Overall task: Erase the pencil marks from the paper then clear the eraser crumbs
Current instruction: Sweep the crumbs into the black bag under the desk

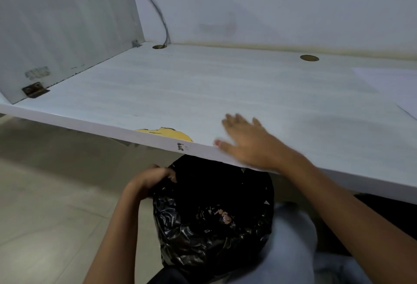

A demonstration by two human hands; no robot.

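Crinkled black plastic bag (pixel 203 227), gripped by left fingers (pixel 170 176), waits below spread right fingers (pixel 234 119) on white counter (pixel 158 85), presumably catching crumbs.

white desk (pixel 203 85) | chipped front edge (pixel 164 134) | grey cable (pixel 158 8) | metal bracket (pixel 35 89) | tiled floor (pixel 45 193)

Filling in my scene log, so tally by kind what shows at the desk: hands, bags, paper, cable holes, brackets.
hands, left hand and right hand: 2
black bin bag: 1
paper: 1
cable holes: 2
metal brackets: 2
Total: 8
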